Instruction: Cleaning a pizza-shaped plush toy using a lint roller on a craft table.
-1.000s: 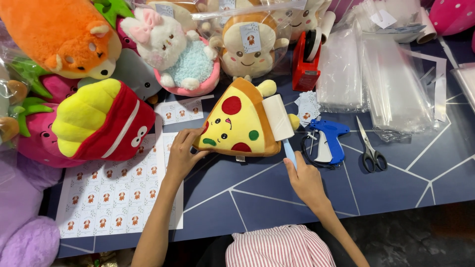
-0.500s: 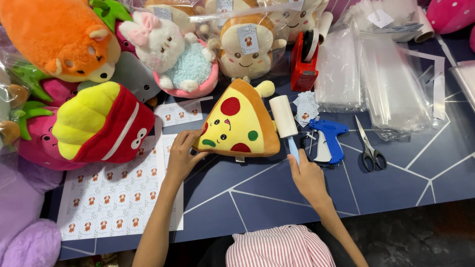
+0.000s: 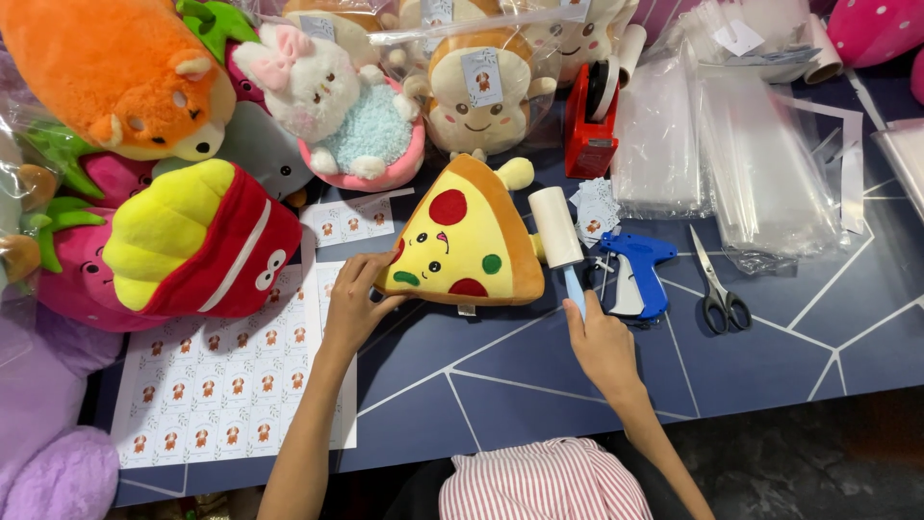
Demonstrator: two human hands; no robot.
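— What's changing over there?

— The white lint roller with the pale blue handle (image 3: 561, 234) is lifting off the yellow pizza-slice plush toy (image 3: 462, 241) and now standing just beside its crust edge. The right hand (image 3: 602, 342) is gripping the handle, fingers curled shut.

— And the other hand?

— The left hand (image 3: 354, 303) is pinching the slice's tip on the dark blue table (image 3: 770, 356).

— Any labels?

— A white sheet of small square stickers (image 3: 221, 385) is lying under that wrist; clear plastic bags (image 3: 731, 154) are stacking up far right.
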